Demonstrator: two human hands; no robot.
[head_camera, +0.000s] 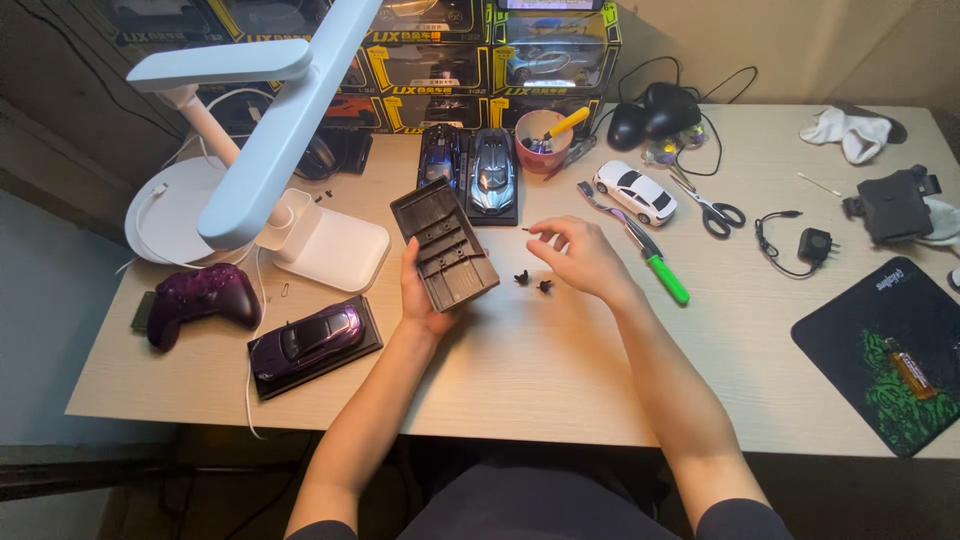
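A dark plastic base plate (445, 245) is being gripped at its lower edge by the left hand (422, 295) and tilted up off the worktop (560, 370). A tiny dark screw (527, 231) is being pinched between the fingertips of the right hand (580, 255), just right of the plate. Two small black clips (532, 281) are lying on the pale wood between the hands. Beyond them, a green-handled screwdriver (655, 262), a white toy car (635, 191), scissors (710, 208) and a pink cup (541, 139) are being lit warmly. A purple toy car (312, 338), a purple game controller (200, 298) and a white desk lamp (280, 150) are sitting to the left. Boxed model cars (480, 60) are stacked against the dim wall.
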